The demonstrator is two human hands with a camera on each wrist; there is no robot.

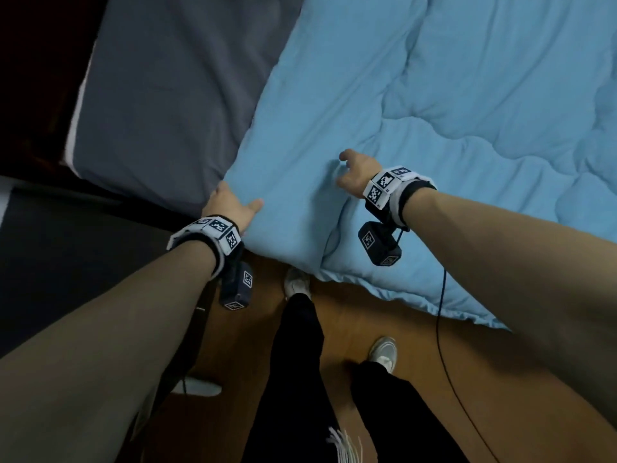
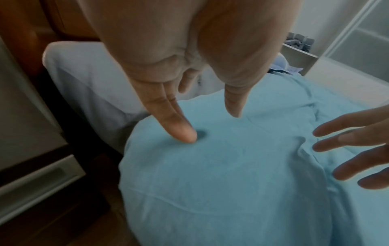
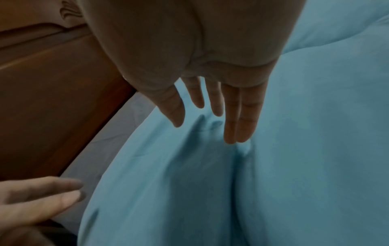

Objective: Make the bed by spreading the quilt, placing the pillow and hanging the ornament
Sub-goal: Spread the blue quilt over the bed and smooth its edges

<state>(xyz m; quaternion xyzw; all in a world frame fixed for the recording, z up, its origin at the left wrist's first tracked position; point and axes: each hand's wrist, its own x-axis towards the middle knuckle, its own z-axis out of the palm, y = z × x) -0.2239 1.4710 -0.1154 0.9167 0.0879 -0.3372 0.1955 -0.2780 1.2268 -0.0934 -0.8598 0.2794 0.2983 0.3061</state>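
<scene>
- The quilt (image 1: 417, 105) lies spread over the right part of the bed, and its long axis runs from your near edge toward the far right.
- Its left edge slants from the near corner up toward the far middle, and the grey sheet (image 1: 173, 95) is bare to the left of it.
- The near edge of the quilt hangs over the side of the bed above the wood floor (image 1: 347, 315), just in front of your shoes (image 1: 384, 352).
- Your left hand (image 1: 230, 205) is at the quilt's near left corner, with the thumb lying on the blue cloth.
- In the left wrist view the fingers (image 2: 179, 128) are straight and a fingertip dents the quilt (image 2: 221, 174), so this grip is spread and presses, pinching nothing.
- Your right hand (image 1: 355, 175) is to the right of the left one, farther in over the quilt, near a fold.
- In the right wrist view its fingers (image 3: 240, 119) point straight at the quilt (image 3: 294, 133), slightly apart, just above a crease; I cannot tell whether they touch the cloth.
- The quilt lies under both hands and stretches away to the right and far side of them.
- A wooden bed frame (image 3: 52, 108) borders the sheet on the left in the right wrist view.
</scene>
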